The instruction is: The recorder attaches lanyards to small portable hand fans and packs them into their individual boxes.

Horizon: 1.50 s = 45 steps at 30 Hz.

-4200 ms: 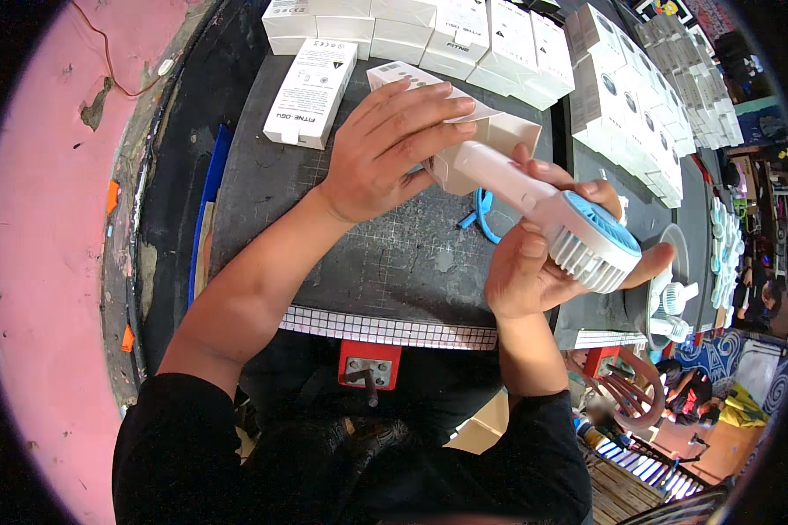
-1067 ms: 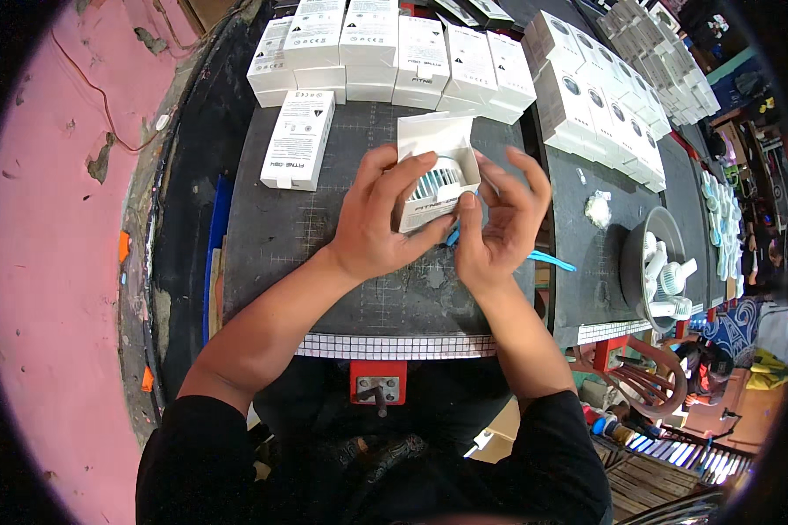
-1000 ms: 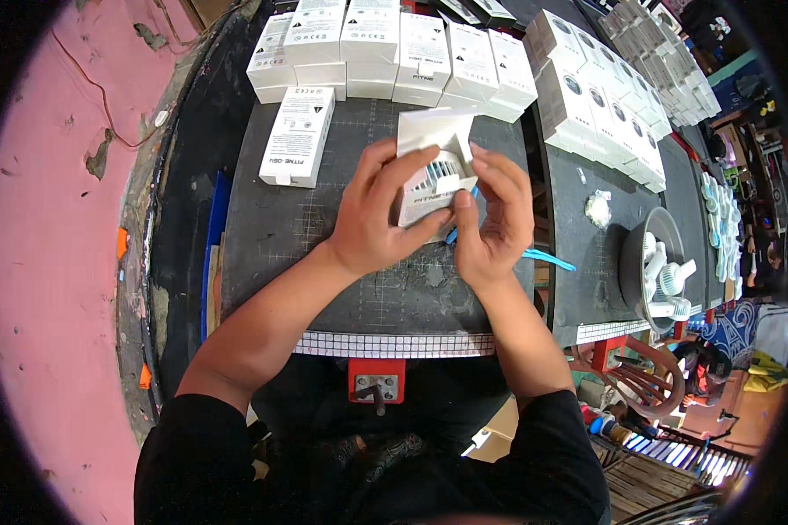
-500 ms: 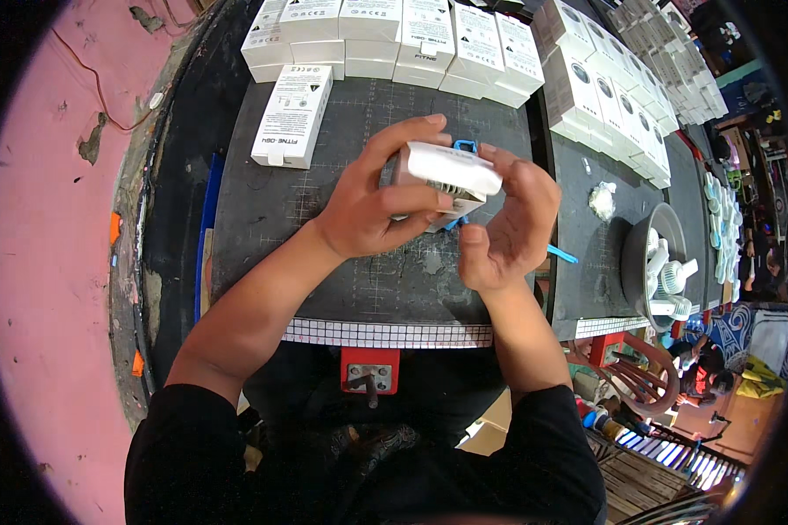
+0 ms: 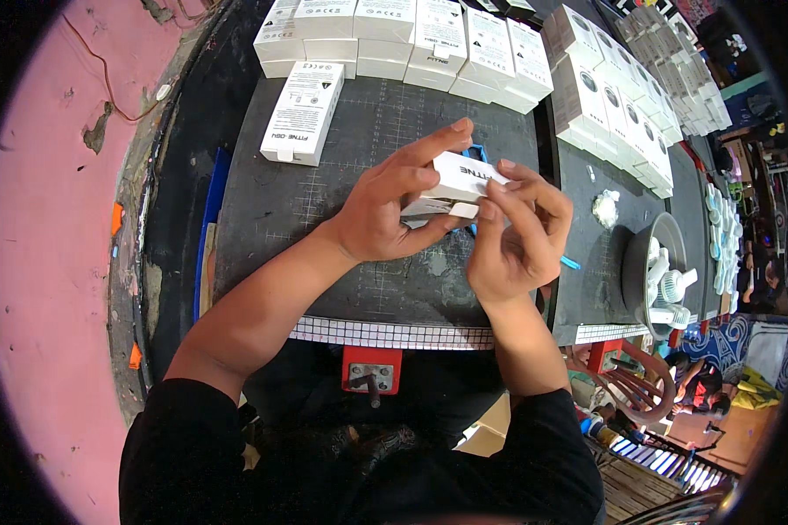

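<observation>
A small white carton [image 5: 458,178] is held above the dark gridded table between my two hands. My left hand [image 5: 385,199] wraps around its left side, fingers above and thumb below. At its right end, my right hand [image 5: 524,234] pinches the edge with fingertips and thumb. The carton's end panel faces me, and a small tab [image 5: 464,210] sticks out below it. Whatever is inside cannot be seen. A blue item [image 5: 475,152] lies partly hidden behind the carton and my hands.
Rows of white cartons [image 5: 385,39] line the table's far edge. One carton [image 5: 302,114] stands apart at left. More cartons [image 5: 608,96] stack on the right table. There, a grey bowl [image 5: 636,262] holds white handheld fans [image 5: 671,286] beside a crumpled white wad [image 5: 605,208].
The carton's end flap, raised before with the inside showing, is now folded over the end. My right fingers have come in from apart to press on it. The view has shifted slightly.
</observation>
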{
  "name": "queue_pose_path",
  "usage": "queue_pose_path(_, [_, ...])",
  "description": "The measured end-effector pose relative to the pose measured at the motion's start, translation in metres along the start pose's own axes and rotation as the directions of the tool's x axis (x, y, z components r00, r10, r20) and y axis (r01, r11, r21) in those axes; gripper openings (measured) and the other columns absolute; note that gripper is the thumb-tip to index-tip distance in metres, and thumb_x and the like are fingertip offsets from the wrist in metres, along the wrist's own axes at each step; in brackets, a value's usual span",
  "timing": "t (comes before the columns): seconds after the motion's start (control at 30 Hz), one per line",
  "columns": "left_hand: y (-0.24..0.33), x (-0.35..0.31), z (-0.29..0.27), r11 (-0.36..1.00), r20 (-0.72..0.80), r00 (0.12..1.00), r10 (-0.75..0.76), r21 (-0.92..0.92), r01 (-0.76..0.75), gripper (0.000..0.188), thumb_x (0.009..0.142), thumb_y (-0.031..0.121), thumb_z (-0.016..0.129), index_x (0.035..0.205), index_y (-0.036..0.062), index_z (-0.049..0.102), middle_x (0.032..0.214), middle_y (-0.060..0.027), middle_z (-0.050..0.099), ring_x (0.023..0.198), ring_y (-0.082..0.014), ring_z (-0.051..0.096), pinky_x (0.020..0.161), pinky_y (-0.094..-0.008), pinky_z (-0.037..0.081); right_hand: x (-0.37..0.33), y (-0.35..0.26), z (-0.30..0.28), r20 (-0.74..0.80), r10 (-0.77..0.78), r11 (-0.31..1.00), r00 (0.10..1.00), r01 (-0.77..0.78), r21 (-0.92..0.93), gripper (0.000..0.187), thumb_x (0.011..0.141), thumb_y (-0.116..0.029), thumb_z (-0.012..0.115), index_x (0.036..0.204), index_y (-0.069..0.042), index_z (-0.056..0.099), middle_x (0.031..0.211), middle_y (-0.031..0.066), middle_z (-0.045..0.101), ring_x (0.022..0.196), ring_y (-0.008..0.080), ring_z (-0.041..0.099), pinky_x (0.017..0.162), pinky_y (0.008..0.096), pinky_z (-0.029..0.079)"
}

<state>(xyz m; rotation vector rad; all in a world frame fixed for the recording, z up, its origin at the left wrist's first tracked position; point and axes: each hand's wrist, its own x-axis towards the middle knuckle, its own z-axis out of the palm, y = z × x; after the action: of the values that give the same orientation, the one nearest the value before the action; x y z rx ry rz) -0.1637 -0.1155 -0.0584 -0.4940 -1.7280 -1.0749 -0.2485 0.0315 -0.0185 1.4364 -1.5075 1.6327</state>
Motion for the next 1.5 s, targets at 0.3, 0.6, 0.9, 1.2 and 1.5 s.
queue_pose_path(0.3, [0.004,0.001,-0.009,0.989,0.039,0.999,-0.015,0.149,0.009,0.071,0.079,0.004,0.083,0.138,0.0155,0.045,0.155,-0.0277,0.047,0.134,-0.0438,0.059,0.107,-0.0496,0.053,0.001,-0.004,0.003,0.076,-0.063,0.996,0.995,0.067,-0.053,0.037,0.072,0.011,0.076,0.106,-0.004,0.081,0.103,0.0111,0.061,0.102,0.0312,0.070,0.085,0.0382,0.058])
queue_pose_path(0.6, [0.005,0.000,-0.008,0.980,0.023,0.998,-0.053,0.196,0.048,0.067,0.086,0.010,0.075,0.145,0.0109,0.043,0.156,-0.0272,0.046,0.133,-0.0435,0.059,0.104,-0.0471,0.055,-0.001,0.000,0.008,0.034,-0.051,0.998,0.998,0.052,-0.019,0.031,0.077,0.009,0.074,0.107,-0.001,0.077,0.103,0.0131,0.064,0.105,0.0334,0.070,0.089,0.0403,0.059])
queue_pose_path(0.9, [0.011,0.004,-0.010,0.944,0.056,0.998,-0.009,0.330,-0.010,0.083,0.086,0.013,0.075,0.159,0.0109,0.036,0.155,-0.0236,0.048,0.132,-0.0432,0.060,0.097,-0.0452,0.060,0.001,0.000,0.003,0.030,0.056,0.997,0.998,-0.058,0.060,0.020,0.083,0.007,0.077,0.102,0.003,0.076,0.106,0.0169,0.066,0.106,0.0342,0.072,0.089,0.0412,0.061])
queue_pose_path(1.2, [0.007,0.005,-0.009,0.953,0.050,0.999,-0.004,0.303,-0.012,0.074,0.084,0.014,0.075,0.152,0.0123,0.044,0.152,-0.0183,0.051,0.127,-0.0385,0.064,0.093,-0.0420,0.062,0.004,-0.003,0.001,0.042,0.058,0.996,0.997,-0.061,0.064,0.019,0.083,0.008,0.077,0.101,0.004,0.078,0.107,0.0162,0.065,0.107,0.0321,0.072,0.086,0.0367,0.062])
queue_pose_path(1.5, [0.009,0.004,-0.012,0.963,0.072,0.995,-0.068,0.265,0.047,0.069,0.083,0.013,0.077,0.145,0.0140,0.048,0.153,-0.0178,0.050,0.125,-0.0372,0.065,0.089,-0.0407,0.063,0.004,-0.007,0.002,0.037,0.096,0.992,0.995,-0.099,0.079,0.021,0.082,0.009,0.078,0.102,0.002,0.079,0.105,0.0145,0.064,0.106,0.0311,0.071,0.086,0.0357,0.061])
